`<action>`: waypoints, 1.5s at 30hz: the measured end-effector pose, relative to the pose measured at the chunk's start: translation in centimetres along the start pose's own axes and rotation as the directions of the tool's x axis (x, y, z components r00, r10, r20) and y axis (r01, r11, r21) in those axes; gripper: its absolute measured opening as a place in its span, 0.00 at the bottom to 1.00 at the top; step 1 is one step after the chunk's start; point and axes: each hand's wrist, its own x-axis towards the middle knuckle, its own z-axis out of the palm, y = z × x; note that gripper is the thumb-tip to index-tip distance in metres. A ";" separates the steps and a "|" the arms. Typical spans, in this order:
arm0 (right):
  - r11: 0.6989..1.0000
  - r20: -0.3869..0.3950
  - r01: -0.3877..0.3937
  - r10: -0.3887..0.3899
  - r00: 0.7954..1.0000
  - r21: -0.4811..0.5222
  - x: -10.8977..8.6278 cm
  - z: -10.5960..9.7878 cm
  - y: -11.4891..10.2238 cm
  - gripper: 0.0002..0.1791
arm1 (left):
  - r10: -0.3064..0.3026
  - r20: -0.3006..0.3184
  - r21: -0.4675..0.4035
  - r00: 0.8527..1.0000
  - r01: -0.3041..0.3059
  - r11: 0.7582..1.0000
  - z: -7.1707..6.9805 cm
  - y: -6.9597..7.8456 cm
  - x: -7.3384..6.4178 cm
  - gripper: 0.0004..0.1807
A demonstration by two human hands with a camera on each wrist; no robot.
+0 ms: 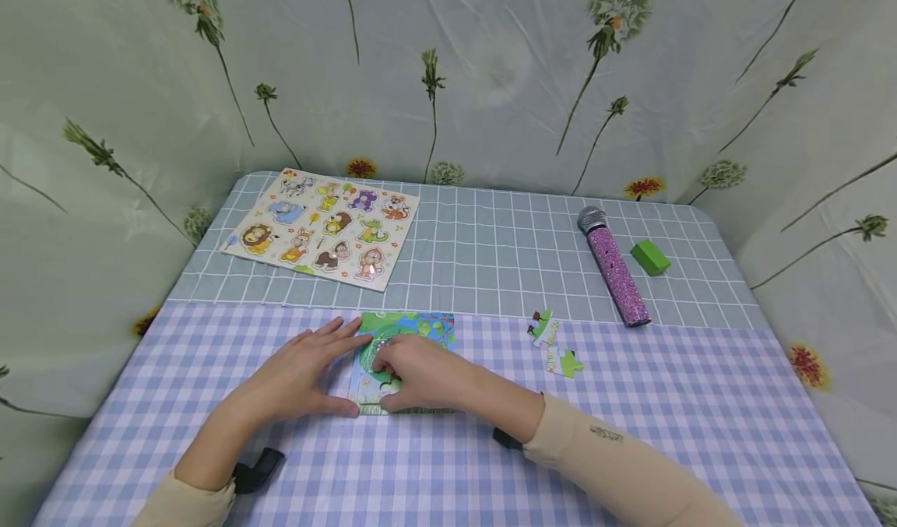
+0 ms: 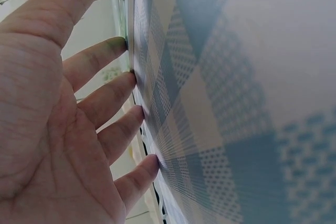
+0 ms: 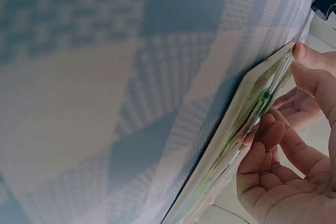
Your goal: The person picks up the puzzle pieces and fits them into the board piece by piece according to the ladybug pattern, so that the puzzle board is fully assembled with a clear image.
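A small, colourful jigsaw puzzle (image 1: 437,328) in a flat board lies at the middle of the checked cloth. My left hand (image 1: 297,371) is spread beside it, fingertips at its left edge and thumb by the lower left corner; the left wrist view shows the fingers nearly straight. Over the board's middle, my right hand (image 1: 427,371) presses down with curled fingers, its thumb apart from them near the bottom edge. In the right wrist view the curled fingers (image 3: 270,129) meet the board's face (image 3: 231,145). Part of the picture is hidden under this hand.
Two loose jigsaw pieces (image 1: 563,362) lie right of the board. Farther back are a pink glittery microphone (image 1: 617,274) and a green block (image 1: 650,257). An animal puzzle board (image 1: 329,227) lies at the back left. A flowered curtain (image 1: 490,83) hangs behind the table.
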 end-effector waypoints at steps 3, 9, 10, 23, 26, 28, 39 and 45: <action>1.000 -0.001 -0.002 0.002 1.000 -0.004 0.1 0.1 -0.1 0.18 | 0.001 0.001 -0.001 1.000 -0.001 1.000 0.0 0.0 0.0 0.54; 1.000 -0.009 0.001 -0.001 1.000 -0.031 0.3 0.3 -0.1 0.19 | 0.005 0.000 -0.005 1.000 -0.005 1.000 -0.1 0.0 0.0 0.55; 1.000 -0.009 0.000 -0.001 1.000 -0.031 0.3 0.3 -0.1 0.19 | 0.005 0.000 -0.005 1.000 -0.005 1.000 -0.1 0.0 0.0 0.55; 0.999 -0.001 -0.029 0.029 1.000 -0.030 0.3 0.4 -0.2 0.21 | 0.003 0.005 -0.011 1.000 -0.003 1.000 0.0 0.0 0.1 0.55; 0.999 0.005 -0.035 0.035 0.999 -0.029 0.3 0.4 -0.4 0.20 | 0.001 0.006 -0.009 1.000 -0.001 1.000 -0.1 0.0 0.1 0.55; 0.999 0.010 -0.043 0.043 0.999 -0.026 0.4 0.5 -0.4 0.19 | 0.001 0.006 -0.007 1.000 -0.001 1.000 -0.1 0.0 0.1 0.55; 0.996 -0.005 -0.027 0.027 1.000 -0.081 0.5 0.6 -0.7 0.18 | 0.002 0.009 -0.018 1.000 -0.002 1.000 0.0 0.1 0.0 0.54; 0.995 -0.013 0.006 -0.008 1.000 -0.102 0.6 0.6 -0.8 0.16 | -0.004 0.003 -0.031 1.000 0.005 0.999 0.0 0.2 0.0 0.51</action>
